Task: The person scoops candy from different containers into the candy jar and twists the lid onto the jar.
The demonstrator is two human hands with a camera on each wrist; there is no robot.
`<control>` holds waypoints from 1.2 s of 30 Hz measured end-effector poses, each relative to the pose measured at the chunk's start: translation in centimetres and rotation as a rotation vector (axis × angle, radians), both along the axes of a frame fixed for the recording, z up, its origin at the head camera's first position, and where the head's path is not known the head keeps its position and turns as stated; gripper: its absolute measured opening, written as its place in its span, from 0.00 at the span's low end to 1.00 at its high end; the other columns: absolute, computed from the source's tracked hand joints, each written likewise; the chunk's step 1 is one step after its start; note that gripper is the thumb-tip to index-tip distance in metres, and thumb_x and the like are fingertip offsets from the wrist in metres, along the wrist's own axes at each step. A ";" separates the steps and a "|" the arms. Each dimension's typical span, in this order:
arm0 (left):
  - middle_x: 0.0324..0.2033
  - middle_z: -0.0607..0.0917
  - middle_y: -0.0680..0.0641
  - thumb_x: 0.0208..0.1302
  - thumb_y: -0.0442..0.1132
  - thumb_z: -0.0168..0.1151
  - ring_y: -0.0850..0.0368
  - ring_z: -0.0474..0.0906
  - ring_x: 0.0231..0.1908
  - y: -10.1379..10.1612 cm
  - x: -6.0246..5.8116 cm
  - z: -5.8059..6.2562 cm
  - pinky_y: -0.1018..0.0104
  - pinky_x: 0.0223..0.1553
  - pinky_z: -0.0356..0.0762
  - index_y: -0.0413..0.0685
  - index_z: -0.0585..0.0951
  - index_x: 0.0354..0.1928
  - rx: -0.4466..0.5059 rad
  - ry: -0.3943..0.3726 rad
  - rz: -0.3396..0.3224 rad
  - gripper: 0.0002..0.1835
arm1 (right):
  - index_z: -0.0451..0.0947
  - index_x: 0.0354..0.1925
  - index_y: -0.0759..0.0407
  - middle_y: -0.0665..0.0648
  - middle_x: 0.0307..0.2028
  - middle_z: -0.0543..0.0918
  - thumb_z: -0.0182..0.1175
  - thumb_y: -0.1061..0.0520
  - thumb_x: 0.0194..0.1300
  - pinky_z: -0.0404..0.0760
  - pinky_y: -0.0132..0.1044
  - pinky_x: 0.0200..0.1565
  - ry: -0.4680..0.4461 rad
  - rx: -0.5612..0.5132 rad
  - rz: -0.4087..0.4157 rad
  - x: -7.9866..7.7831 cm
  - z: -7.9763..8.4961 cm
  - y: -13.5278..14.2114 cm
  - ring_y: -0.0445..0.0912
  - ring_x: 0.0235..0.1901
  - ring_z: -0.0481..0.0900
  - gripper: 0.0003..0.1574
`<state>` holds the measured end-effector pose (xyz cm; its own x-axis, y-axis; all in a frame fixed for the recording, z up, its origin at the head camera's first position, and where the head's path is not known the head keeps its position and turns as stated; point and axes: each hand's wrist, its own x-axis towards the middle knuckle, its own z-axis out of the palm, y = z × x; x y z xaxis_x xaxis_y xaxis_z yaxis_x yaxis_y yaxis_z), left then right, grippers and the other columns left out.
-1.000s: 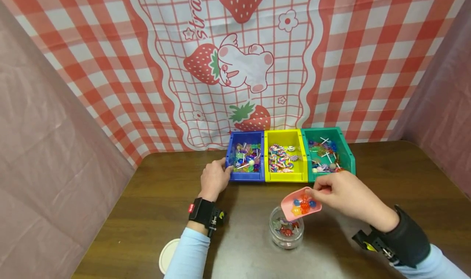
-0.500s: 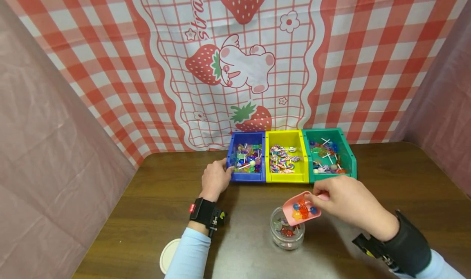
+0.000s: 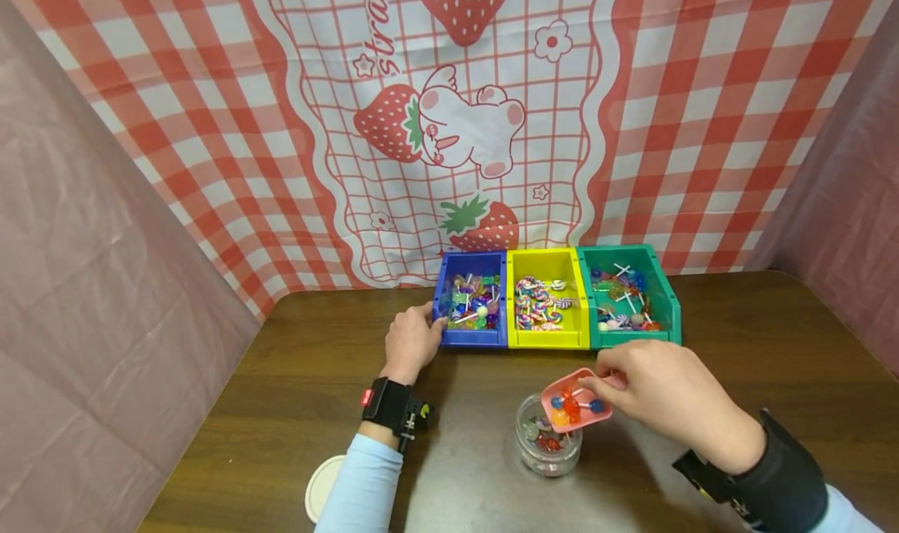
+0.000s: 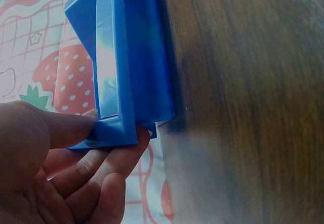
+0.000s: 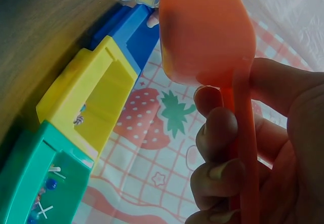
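Observation:
My right hand point(image 3: 660, 381) grips the handle of a pink scoop point(image 3: 591, 420), its fingers curled round it in the right wrist view. Red, blue and yellow candies point(image 3: 570, 410) lie in the scoop, which tilts over the near right of a glass jar point(image 3: 541, 464). Some candies show inside the jar. My left hand point(image 3: 410, 342) holds the left side of the blue bin point(image 3: 469, 338); in the left wrist view the thumb point(image 4: 76, 127) lies on its rim and the fingers sit behind and below.
A yellow bin point(image 3: 548, 264) with swirl lollipops and a green bin point(image 3: 663, 299) with mixed candies adjoin the blue one. A white round lid point(image 3: 321, 486) lies by the left forearm. A checked strawberry cloth point(image 3: 463, 127) hangs behind the brown table point(image 3: 281, 392).
The scoop has moved slightly down and tilted more toward the jar. Its candies have shifted toward the scoop's lip. My left hand keeps its place on the blue bin.

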<state>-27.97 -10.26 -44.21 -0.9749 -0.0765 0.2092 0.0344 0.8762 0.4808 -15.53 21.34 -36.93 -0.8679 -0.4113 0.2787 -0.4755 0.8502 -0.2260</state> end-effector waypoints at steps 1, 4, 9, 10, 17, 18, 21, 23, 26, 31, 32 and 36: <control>0.25 0.82 0.53 0.66 0.48 0.67 0.53 0.78 0.29 0.0 0.0 0.0 0.54 0.30 0.73 0.54 0.85 0.57 0.002 -0.001 0.000 0.19 | 0.70 0.17 0.41 0.41 0.14 0.58 0.74 0.45 0.56 0.54 0.34 0.21 0.008 0.002 -0.001 0.1 0.1 0.0 0.38 0.17 0.59 0.23; 0.25 0.81 0.53 0.65 0.47 0.68 0.53 0.78 0.29 0.0 0.0 0.0 0.54 0.30 0.73 0.54 0.85 0.56 -0.002 0.006 -0.001 0.18 | 0.68 0.16 0.41 0.41 0.14 0.59 0.74 0.45 0.56 0.55 0.34 0.21 0.027 0.004 -0.002 0.2 0.1 -0.1 0.38 0.17 0.60 0.24; 0.24 0.81 0.53 0.65 0.47 0.68 0.52 0.79 0.29 0.0 -0.1 0.1 0.53 0.30 0.74 0.54 0.86 0.55 -0.003 0.019 -0.009 0.17 | 0.71 0.18 0.40 0.40 0.15 0.62 0.74 0.44 0.56 0.59 0.34 0.21 0.034 0.001 -0.001 0.2 0.1 -0.1 0.37 0.18 0.61 0.22; 0.24 0.81 0.53 0.65 0.47 0.68 0.52 0.79 0.29 0.0 -0.1 0.1 0.53 0.30 0.74 0.54 0.86 0.55 -0.003 0.019 -0.009 0.17 | 0.70 0.17 0.40 0.40 0.15 0.62 0.74 0.44 0.56 0.59 0.34 0.21 0.036 0.003 -0.003 0.2 0.1 -0.1 0.37 0.18 0.61 0.22; 0.25 0.81 0.53 0.65 0.48 0.67 0.53 0.78 0.28 0.0 -0.1 0.2 0.54 0.30 0.73 0.54 0.85 0.56 -0.006 0.011 -0.009 0.18 | 0.70 0.18 0.41 0.41 0.15 0.61 0.74 0.45 0.56 0.57 0.34 0.22 0.035 -0.009 -0.011 0.0 0.1 0.1 0.38 0.18 0.60 0.22; 0.25 0.81 0.53 0.65 0.47 0.68 0.53 0.78 0.28 0.0 -0.1 0.2 0.54 0.30 0.73 0.54 0.85 0.56 -0.005 0.012 -0.009 0.18 | 0.70 0.17 0.41 0.41 0.14 0.60 0.74 0.46 0.56 0.56 0.34 0.22 0.042 -0.016 -0.015 -0.1 0.1 0.2 0.38 0.18 0.60 0.22; 0.25 0.82 0.53 0.65 0.47 0.67 0.52 0.79 0.29 0.0 -0.1 0.3 0.53 0.30 0.74 0.54 0.85 0.55 -0.010 0.015 -0.013 0.18 | 0.69 0.17 0.42 0.41 0.14 0.60 0.74 0.46 0.56 0.56 0.35 0.22 0.068 -0.044 -0.034 -0.7 0.0 0.7 0.38 0.17 0.59 0.23; 0.27 0.84 0.52 0.65 0.48 0.67 0.50 0.82 0.32 0.1 -0.1 0.3 0.51 0.31 0.75 0.54 0.86 0.55 -0.015 0.017 -0.015 0.17 | 0.71 0.18 0.43 0.41 0.14 0.60 0.73 0.46 0.58 0.56 0.36 0.21 0.084 -0.067 -0.060 -1.3 0.0 1.3 0.39 0.16 0.60 0.21; 0.31 0.86 0.50 0.66 0.48 0.67 0.47 0.84 0.36 0.1 0.0 0.3 0.50 0.34 0.77 0.54 0.85 0.55 -0.017 0.008 -0.019 0.17 | 0.76 0.21 0.46 0.43 0.13 0.61 0.72 0.44 0.59 0.57 0.37 0.21 0.104 -0.088 -0.110 -2.5 0.0 2.2 0.41 0.16 0.61 0.18; 0.30 0.85 0.51 0.66 0.48 0.67 0.48 0.83 0.36 0.1 0.1 0.3 0.50 0.34 0.77 0.54 0.85 0.55 -0.011 -0.003 -0.015 0.17 | 0.75 0.22 0.52 0.47 0.13 0.61 0.71 0.47 0.60 0.58 0.38 0.17 0.141 -0.068 -0.172 -5.3 0.3 2.5 0.44 0.14 0.62 0.19; 0.29 0.85 0.51 0.66 0.48 0.67 0.48 0.83 0.35 0.1 0.1 0.3 0.50 0.34 0.77 0.54 0.86 0.55 -0.011 -0.003 -0.014 0.17 | 0.76 0.22 0.54 0.48 0.13 0.62 0.72 0.48 0.60 0.59 0.38 0.17 0.150 -0.056 -0.178 -5.9 0.4 2.3 0.44 0.13 0.62 0.19; 0.30 0.86 0.49 0.66 0.48 0.67 0.45 0.84 0.37 0.0 0.2 0.3 0.48 0.35 0.77 0.53 0.86 0.54 -0.011 -0.004 -0.014 0.17 | 0.73 0.20 0.56 0.50 0.13 0.62 0.72 0.51 0.60 0.62 0.38 0.15 0.203 -0.001 -0.190 -8.2 0.7 1.1 0.46 0.13 0.63 0.21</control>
<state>-27.76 -10.26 -43.96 -0.9767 -0.0602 0.2060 0.0452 0.8806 0.4717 -23.72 22.45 -36.23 -0.8557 -0.2464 0.4550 -0.3433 0.9283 -0.1428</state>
